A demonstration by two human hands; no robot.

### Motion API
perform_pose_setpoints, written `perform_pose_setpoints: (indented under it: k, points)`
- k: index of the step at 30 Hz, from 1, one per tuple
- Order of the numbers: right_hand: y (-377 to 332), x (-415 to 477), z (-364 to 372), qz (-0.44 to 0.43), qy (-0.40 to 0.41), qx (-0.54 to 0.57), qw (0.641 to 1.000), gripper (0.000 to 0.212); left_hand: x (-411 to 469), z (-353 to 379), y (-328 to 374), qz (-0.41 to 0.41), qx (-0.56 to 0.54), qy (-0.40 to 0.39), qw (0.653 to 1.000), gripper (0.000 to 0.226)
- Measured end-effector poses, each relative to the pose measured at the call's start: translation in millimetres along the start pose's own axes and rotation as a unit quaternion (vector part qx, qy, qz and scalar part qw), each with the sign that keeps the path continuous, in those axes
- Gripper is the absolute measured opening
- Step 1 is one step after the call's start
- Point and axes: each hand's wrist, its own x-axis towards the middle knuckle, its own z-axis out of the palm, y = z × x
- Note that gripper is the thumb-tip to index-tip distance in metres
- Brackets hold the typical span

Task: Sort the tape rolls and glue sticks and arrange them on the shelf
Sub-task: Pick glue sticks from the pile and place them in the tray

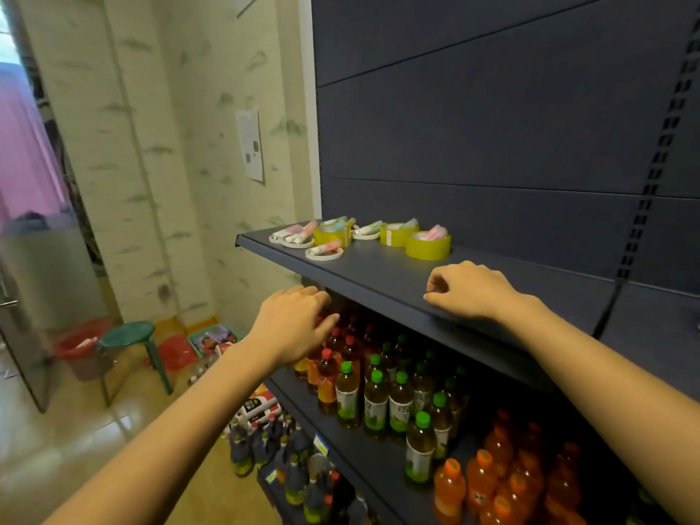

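Note:
On the dark shelf [378, 267] lie three yellow tape rolls [428, 245], several thin white tape rolls [324, 253] and several pastel glue sticks [299, 230], mixed together at its far left end. Some glue sticks rest on top of the rolls. My right hand [469, 291] rests on the shelf's front edge with fingers loosely curled, holding nothing, a little in front of the nearest yellow roll. My left hand [293, 323] hovers below and in front of the shelf edge, fingers relaxed and empty.
Below the shelf stand rows of drink bottles [375, 399] with green, red and orange caps. More bottles sit on the lowest tier. A green stool [128, 335] and a red bin [79, 346] stand on the floor at left. The shelf's right part is bare.

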Motion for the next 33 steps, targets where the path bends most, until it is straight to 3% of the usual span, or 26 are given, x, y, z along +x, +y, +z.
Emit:
perform_pose_setpoints:
  k: [10, 14, 19, 24, 33]
  points:
    - [41, 122, 13, 0.134, -0.001, -0.009, 0.991, 0.028, 126, 53, -38, 0.053, -0.044, 0.012, 0.998, 0.041]
    - [58, 167, 18, 0.185, 0.036, 0.021, 0.982, 0.031, 175, 69, -45, 0.082, -0.058, 0.029, 0.995, 0.041]
    - [70, 207, 35, 0.228, 0.027, 0.048, 0.972, 0.042, 226, 84, -47, 0.127, -0.102, 0.017, 0.987, 0.041]
    - [76, 244, 42, 0.296, 0.046, 0.082, 0.95, 0.055, 276, 97, -50, 0.17, -0.139, 0.049, 0.974, 0.036]
    - [84, 277, 47, 0.408, 0.046, 0.113, 0.905, 0.046, 360, 123, -54, 0.291, -0.119, 0.055, 0.948, 0.038]
